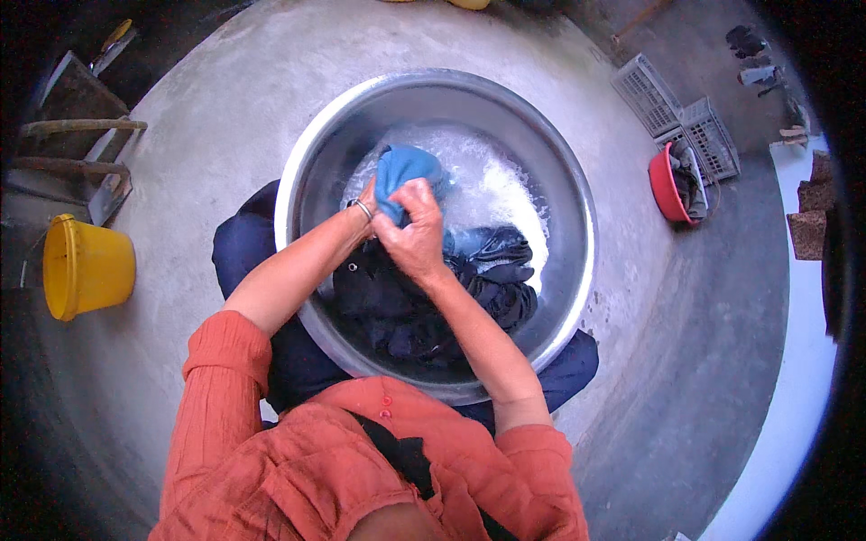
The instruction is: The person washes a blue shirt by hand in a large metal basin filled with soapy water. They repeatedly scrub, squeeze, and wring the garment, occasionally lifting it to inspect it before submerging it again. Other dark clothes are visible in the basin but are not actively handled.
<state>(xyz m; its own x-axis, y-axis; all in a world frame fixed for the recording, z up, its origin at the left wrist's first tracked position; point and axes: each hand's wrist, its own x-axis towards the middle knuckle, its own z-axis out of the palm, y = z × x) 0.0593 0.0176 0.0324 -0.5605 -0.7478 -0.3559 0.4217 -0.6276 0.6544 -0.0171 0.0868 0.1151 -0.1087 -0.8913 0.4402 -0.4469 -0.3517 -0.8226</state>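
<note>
A large round metal basin (566, 298) stands between my knees with foamy water in it. Over the water, a wet blue cloth (408, 171) is bunched up around my left hand (368, 195), which wears a bracelet at the wrist. The cloth covers most of the fingers of that hand. My right hand (417, 236) is closed on the near edge of the same cloth, its fingers curled and slightly blurred. Dark wet clothes (406, 311) lie heaped in the near half of the basin, below my wrists, with a lighter blue wet piece among them.
On the concrete floor (198, 162), a yellow bucket (104, 266) stands at the left near some wooden-handled tools (81, 126). To the right are a red tub (665, 185) holding dark cloth and grey plastic crates (711, 140). Several brown blocks (814, 207) sit at the far right.
</note>
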